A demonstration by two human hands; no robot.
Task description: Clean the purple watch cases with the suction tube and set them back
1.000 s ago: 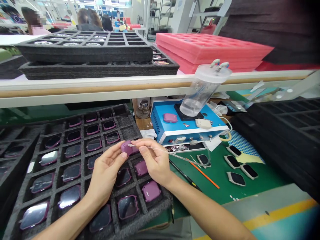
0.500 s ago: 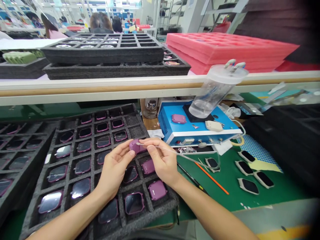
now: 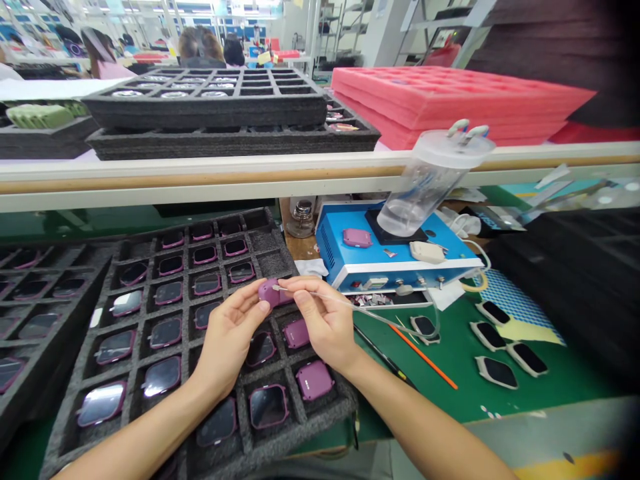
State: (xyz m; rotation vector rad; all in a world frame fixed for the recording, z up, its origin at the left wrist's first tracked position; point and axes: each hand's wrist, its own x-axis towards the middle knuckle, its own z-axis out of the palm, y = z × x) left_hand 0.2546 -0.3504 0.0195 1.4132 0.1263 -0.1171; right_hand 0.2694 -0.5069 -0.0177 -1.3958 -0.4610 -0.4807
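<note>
My left hand (image 3: 231, 337) pinches a small purple watch body (image 3: 270, 292) between thumb and fingers, held above a black foam tray (image 3: 150, 267). The fingers of my right hand (image 3: 325, 319) are closed on a thin clear tube with a needle tip (image 3: 320, 298), and the tip touches the purple body. The tube trails off to the right across the green mat (image 3: 450, 360). Many of the tray's cells hold purple-rimmed watch bodies, some screen up, some back up (image 3: 314, 380).
A blue box (image 3: 390, 257) stands behind the hands with a purple body, a beige part and a tilted clear canister (image 3: 425, 183) on it. Several dark screen parts (image 3: 500, 370) lie on the mat. An orange stick (image 3: 423, 357) lies there too. A shelf (image 3: 250, 177) above carries black and pink foam trays. People sit far behind.
The view shifted slightly to the left between the earliest frame and now. Both hands keep the same hold on the purple body and the tube.
</note>
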